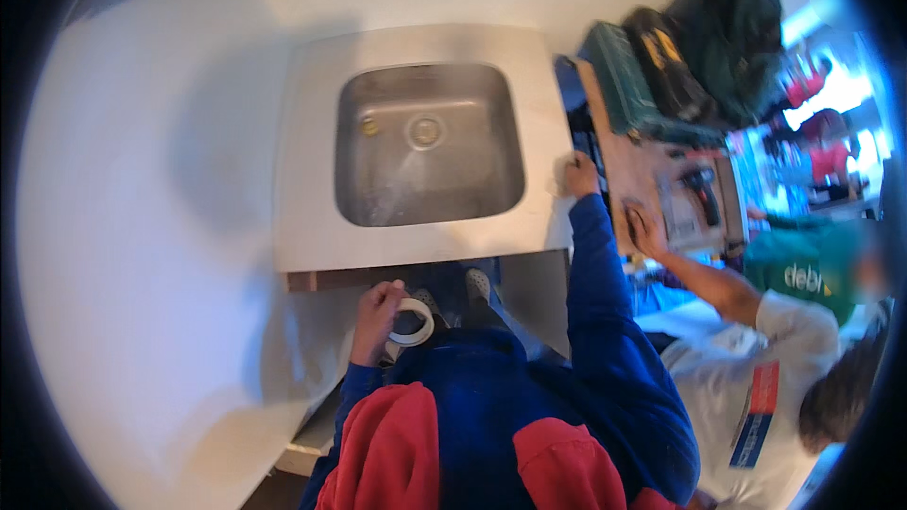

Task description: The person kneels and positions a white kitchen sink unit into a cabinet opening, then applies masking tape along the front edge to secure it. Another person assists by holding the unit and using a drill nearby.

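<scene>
In front of me is a pale countertop (307,179) with a square steel sink (378,191) set into it. A round drain (426,131) shows in the basin's floor, and a small brass-coloured fitting (369,127) is on its left side. My left hand (378,315), below the counter's front edge, is closed on a roll of white tape (428,325) that hangs by its ring. On the right side my right hand (582,176) is closed round the countertop's edge, its fingertips partly hidden.
White walls (123,179) stand left of and behind the counter. To the right, a wooden bench (619,156) bears dark green cases (619,80) and a power drill (701,191). A co-worker in a white shirt (727,387) reaches over it; a person in green (794,250) stands beyond.
</scene>
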A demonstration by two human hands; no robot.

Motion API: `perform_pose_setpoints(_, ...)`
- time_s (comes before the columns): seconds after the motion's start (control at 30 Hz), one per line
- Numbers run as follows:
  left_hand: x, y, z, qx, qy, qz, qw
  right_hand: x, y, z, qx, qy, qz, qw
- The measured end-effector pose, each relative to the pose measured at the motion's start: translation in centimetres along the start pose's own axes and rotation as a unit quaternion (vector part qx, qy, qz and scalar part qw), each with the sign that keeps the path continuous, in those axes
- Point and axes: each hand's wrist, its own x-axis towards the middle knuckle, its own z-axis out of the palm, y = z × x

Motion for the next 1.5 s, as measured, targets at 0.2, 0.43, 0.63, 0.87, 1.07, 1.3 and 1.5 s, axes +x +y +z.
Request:
perform_pose_setpoints(0.2,-0.3,0.8,0.0,0.02,-0.027,0.011,0.999,-2.8,5.4,-2.4,0.094,-0.134,-0.021,0.986)
perform_pose_setpoints(0.43,-0.4,1.2,0.9,0.058,-0.041,0.0,0.997,-16.5,5.5,-7.1,0.238,-0.12,0.064,0.962)
perform_pose_setpoints(0.63,0.0,1.8,2.6,0.053,-0.078,-0.013,0.995,-20.4,2.3,-7.0,0.234,0.006,-0.013,0.972)
perform_pose_setpoints(0.87,1.2,1.9,4.1,0.16,-0.076,0.071,0.982,-16.8,-1.8,-6.6,0.117,0.024,0.033,0.992)
perform_pose_setpoints(1.07,3.9,4.9,5.8,0.383,0.021,0.217,0.898,-12.1,-4.1,-5.2,0.029,0.04,0.107,0.993)
perform_pose_setpoints(1.3,6.9,8.3,8.6,0.635,-0.066,0.101,0.763,-6.7,-6.9,-2.4,-0.093,-0.033,0.148,0.984)
perform_pose_setpoints(1.5,6.9,7.1,10.3,0.706,-0.053,0.108,0.698,-5.8,-11.0,0.5,-0.21,-0.009,0.2,0.957)
